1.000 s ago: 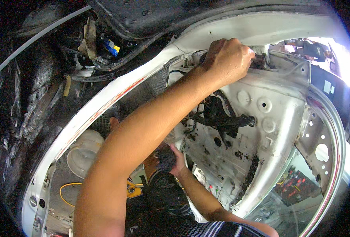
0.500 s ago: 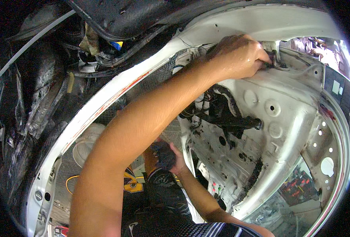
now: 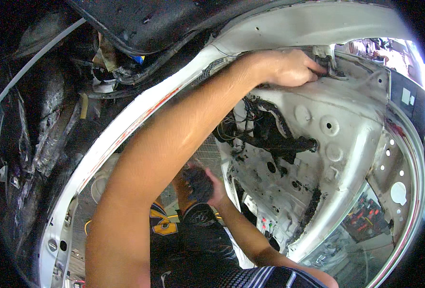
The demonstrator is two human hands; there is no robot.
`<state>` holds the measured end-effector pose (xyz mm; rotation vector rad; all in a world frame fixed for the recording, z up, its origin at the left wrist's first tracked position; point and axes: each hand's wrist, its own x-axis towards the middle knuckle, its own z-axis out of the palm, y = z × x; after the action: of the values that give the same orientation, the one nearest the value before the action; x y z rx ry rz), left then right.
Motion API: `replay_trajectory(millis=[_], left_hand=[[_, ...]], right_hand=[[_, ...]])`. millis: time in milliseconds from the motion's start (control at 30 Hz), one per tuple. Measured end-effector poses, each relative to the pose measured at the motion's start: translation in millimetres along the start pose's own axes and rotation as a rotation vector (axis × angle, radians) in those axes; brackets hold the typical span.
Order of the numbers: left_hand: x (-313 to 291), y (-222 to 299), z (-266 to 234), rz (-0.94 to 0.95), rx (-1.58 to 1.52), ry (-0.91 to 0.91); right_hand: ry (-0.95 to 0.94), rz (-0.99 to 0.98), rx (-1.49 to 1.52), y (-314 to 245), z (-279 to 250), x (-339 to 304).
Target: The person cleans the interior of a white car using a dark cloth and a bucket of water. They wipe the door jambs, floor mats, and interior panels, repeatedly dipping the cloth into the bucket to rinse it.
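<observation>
A dark grey, rounded, rough-looking wad (image 3: 198, 185) sits low in the middle of the view, above the person's lap, with the right hand (image 3: 217, 189) curled round its right side. It looks light and soft, likely to squash rather than crack, so a broad palm grip should suit it — though its exact material is too blurred to tell.

The left hand (image 3: 291, 68) reaches up across the opening, its fingers bent and narrow at the edge of a dark, angular metal bracket (image 3: 336, 67). Whether anything is pinched there I cannot tell, as the knuckles hide it. The bracket seems stiff and fixed to the white-painted, pressed sheet-metal panel (image 3: 351, 96); its protruding edge would be the place to take hold, and bare fingers could slip on the smooth paint or meet a sharp rim.

The panel is rigid and glossy, stamped with round dimples and holes, smudged with grime. Below the left hand, a black, irregular bracket with wiring (image 3: 279, 146) stands out against it — wires bendable, bracket probably hard. A curved white metal frame (image 3: 121, 134), streaked red, sweeps round the left side; a grey plate with round holes (image 3: 390, 180) stands at the right.
</observation>
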<state>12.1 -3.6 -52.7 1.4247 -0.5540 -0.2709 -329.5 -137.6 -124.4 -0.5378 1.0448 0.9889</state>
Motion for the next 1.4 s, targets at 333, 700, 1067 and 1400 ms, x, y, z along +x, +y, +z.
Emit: replay_trajectory(millis=[333, 700, 1067, 1400], left_hand=[[-10, 4, -7, -0.022, -0.18, -0.071], [-16, 7, 7, -0.03, -0.273, 0.052], [-11, 9, -4, -0.05, -0.102, 0.0], [-20, 13, 7, -0.192, -0.623, 0.02]], right_hand=[[-0.08, -0.009, -0.014, 13, -11, 9], [-0.056, -0.026, 0.158, 19, -32, 8], [0.066, -0.052, 0.261, 21, -13, 0], [-0.088, -0.076, 0.29, 33, -32, 7]])
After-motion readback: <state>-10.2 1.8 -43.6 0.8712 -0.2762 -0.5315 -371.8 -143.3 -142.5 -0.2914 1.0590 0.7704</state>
